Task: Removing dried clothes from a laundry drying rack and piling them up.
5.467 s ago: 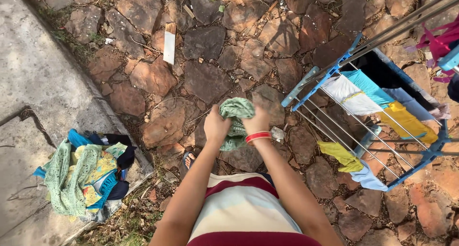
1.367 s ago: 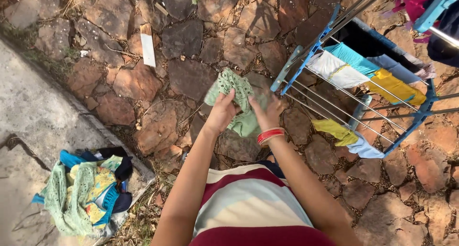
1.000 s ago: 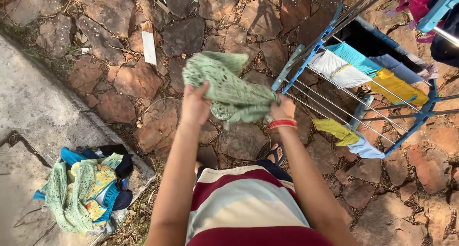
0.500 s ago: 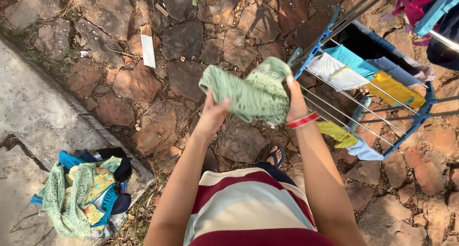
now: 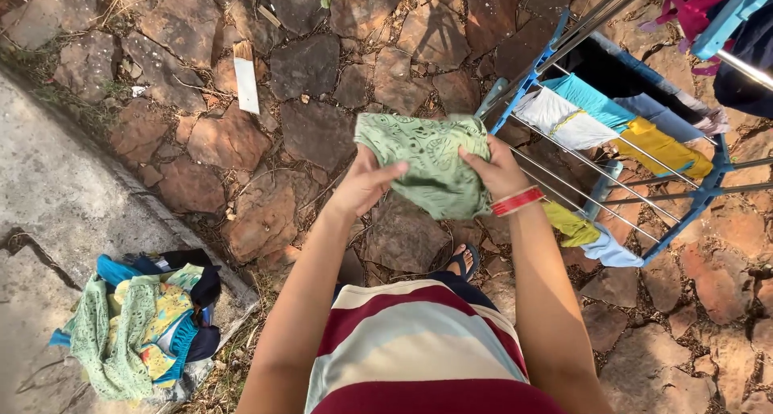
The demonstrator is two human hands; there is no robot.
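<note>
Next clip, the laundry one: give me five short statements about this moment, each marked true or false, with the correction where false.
1. Both hands hold the green patterned cloth. True: the left hand and the right hand each grip it.
2. The cloth is already draped over the blue drying rack. False: it is held up in the air, beside the rack.
3. A pile of clothes lies on the concrete at the person's left. True.
4. The red bangles are on the left wrist. False: they are on the right wrist.
5. The rack's rods are all bare. False: a yellow cloth, a white one and others hang on them.
</note>
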